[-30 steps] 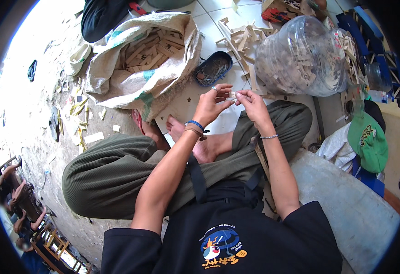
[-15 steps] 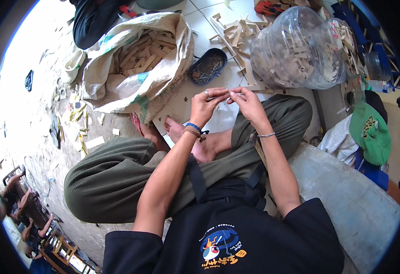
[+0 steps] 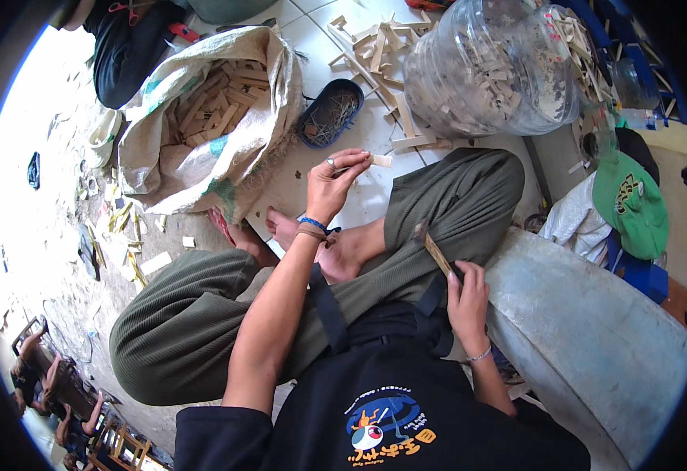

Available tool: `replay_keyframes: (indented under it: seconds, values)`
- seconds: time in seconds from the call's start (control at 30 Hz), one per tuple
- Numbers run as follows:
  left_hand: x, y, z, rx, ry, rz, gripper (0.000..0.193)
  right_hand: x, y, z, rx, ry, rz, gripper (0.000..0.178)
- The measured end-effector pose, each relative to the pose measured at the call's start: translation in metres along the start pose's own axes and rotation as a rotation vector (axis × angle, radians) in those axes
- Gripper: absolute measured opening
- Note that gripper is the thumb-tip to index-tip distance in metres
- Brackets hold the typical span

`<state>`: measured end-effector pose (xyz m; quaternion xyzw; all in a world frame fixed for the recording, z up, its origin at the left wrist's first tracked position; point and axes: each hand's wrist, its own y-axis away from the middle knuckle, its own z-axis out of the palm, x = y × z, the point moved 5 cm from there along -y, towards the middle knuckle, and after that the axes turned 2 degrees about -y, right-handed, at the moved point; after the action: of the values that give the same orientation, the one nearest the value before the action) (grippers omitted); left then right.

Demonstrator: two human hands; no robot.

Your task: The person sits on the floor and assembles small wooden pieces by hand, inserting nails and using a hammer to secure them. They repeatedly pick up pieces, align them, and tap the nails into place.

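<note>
My left hand (image 3: 332,186) is raised over the tiles in front of my crossed legs. Its fingertips pinch a small pale strip of wood (image 3: 382,161) that sticks out to the right. Down by my right thigh, my right hand (image 3: 469,298) has its fingers round the wooden handle of a hammer (image 3: 439,257); the dark head rests against the trouser leg. Just beyond my left hand lies a dark blue oval tray (image 3: 328,119) of thin nails. Joined wooden pieces (image 3: 405,125) lie on the tiles beyond my right knee.
A woven sack (image 3: 151,165) full of wood pieces stands at the far left. To the far right is a big clear plastic container (image 3: 488,74) with wood scraps. A grey slab (image 3: 586,330) and a green cap (image 3: 630,206) are on my right. Another person's dark-clothed leg (image 3: 127,59) shows beyond the sack.
My hands were together in front of me. The right one has come away, down to my thigh, and taken hold of the hammer. The left keeps the wood strip, now plainly visible.
</note>
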<state>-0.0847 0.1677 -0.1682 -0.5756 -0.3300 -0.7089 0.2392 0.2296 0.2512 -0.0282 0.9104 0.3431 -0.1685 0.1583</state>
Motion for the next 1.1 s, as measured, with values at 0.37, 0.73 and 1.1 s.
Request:
replay_keyframes:
  seconds: [0.37, 0.73, 1.1]
  values:
    - [0.002, -0.001, -0.001, 0.024, -0.014, 0.031, 0.02, 0.01, 0.004, -0.02, -0.316, -0.053, -0.138, 0.041]
    - [-0.002, -0.001, -0.002, 0.013, 0.028, 0.046, 0.019, -0.093, -0.079, -0.009, 0.107, -0.234, -0.408, 0.058]
    - [0.003, -0.001, -0.003, 0.034, 0.036, 0.056, 0.018, -0.079, -0.109, 0.037, 0.063, -0.03, -0.421, 0.063]
